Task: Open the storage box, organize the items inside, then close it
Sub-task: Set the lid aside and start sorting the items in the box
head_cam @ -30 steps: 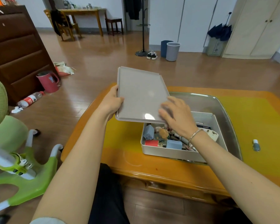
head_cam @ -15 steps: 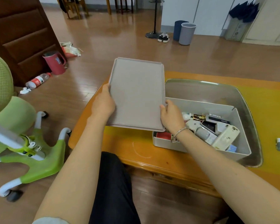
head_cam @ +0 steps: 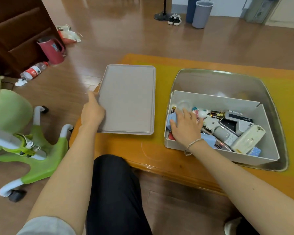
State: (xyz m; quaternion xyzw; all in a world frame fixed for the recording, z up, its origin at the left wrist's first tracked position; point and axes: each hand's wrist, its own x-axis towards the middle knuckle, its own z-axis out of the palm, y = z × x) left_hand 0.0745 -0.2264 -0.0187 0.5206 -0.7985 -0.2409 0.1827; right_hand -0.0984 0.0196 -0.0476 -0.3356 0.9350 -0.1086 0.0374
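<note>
Your left hand (head_cam: 92, 114) grips the lid (head_cam: 128, 99) by its left edge; it lies flat on the table (head_cam: 136, 150), left of the open storage box (head_cam: 221, 131). Your right hand (head_cam: 185, 126), fingers spread, rests on the items (head_cam: 234, 128) inside the box.

Just past the right hand's fingers (head_cam: 185, 114), inside the storage box (head_cam: 214, 99), a dark flat packet (head_cam: 241, 118) carries white capitals, too blurred to spell out with any certainty. The red label on the plastic bottle (head_cam: 34, 71) lying on the floor, well left of the left hand (head_cam: 92, 114), cannot be read either.
</note>
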